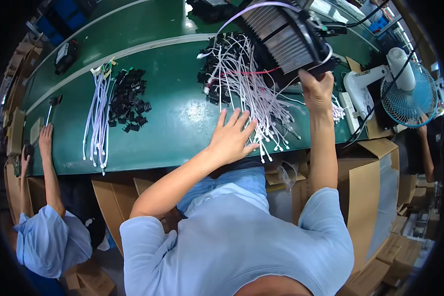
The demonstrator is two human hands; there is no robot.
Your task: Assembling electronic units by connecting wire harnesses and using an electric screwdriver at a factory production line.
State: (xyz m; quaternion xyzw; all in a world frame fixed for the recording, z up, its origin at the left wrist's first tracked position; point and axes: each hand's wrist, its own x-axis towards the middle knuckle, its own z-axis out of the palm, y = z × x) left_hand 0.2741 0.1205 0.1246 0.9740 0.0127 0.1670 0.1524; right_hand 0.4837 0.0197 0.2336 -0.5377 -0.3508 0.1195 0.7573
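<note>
At the right of the green table (pixel 167 143), my right hand (pixel 318 91) is closed on the near edge of a black housing with grey metal fins (pixel 286 44). The housing is tilted up, and a white cable curves from it. My left hand (pixel 232 139) lies with its fingers spread at the left side of a heap of white cables (pixel 261 98). Many of these cables end in small white connectors. Small black parts (pixel 209 69) show under and beside the heap. The fingers of my right hand behind the housing are hidden.
Left on the table lie a bundle of white cables (pixel 99 118) and a pile of small black parts (pixel 128 98). A fan (pixel 409 93) and power strip (pixel 349 111) stand at the right. Cardboard boxes (pixel 372 182) sit below. A co-worker's hand (pixel 45 140) holds a tool far left.
</note>
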